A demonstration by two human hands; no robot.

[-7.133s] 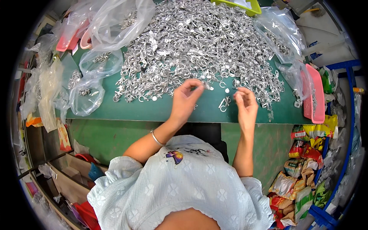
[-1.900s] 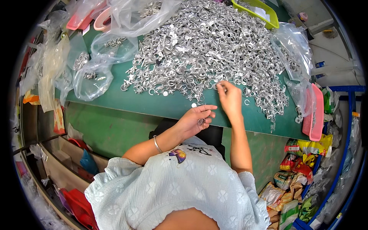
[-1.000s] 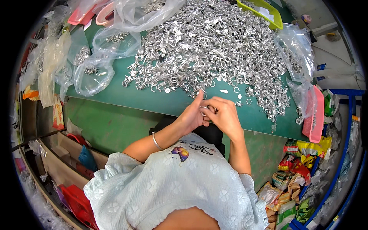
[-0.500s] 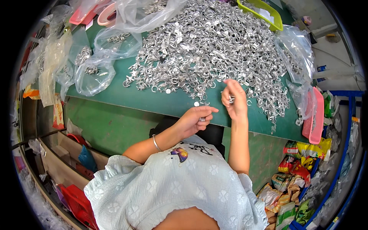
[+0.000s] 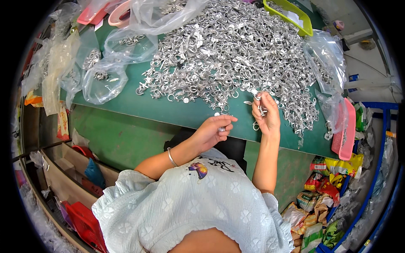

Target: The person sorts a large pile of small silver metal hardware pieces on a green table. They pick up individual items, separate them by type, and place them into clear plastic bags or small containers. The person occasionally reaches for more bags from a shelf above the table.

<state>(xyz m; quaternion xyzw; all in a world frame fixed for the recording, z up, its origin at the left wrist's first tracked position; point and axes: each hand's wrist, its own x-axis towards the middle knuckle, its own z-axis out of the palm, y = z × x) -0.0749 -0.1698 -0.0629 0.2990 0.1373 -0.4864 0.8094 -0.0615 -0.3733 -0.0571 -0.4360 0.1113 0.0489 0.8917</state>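
Metal rings (image 5: pixel 228 63), silver, heaped across the green desk (image 5: pixel 168 111), far side from the person. Right hand (image 5: pixel 265 116) up at the heap's near edge, fingers pinched on a few small ring pieces (image 5: pixel 261 110); one loose ring lies just below it. Left hand (image 5: pixel 213 130) sits at the desk's front edge, fingers curled round a small silver bit (image 5: pixel 221 128), prob. another ring, too small to tell. Clear plastic bags (image 5: pixel 103 80) w/ more metal parts lie left of the heap. Pink tray (image 5: pixel 344 128) at right edge, green tray (image 5: pixel 289 14) top.
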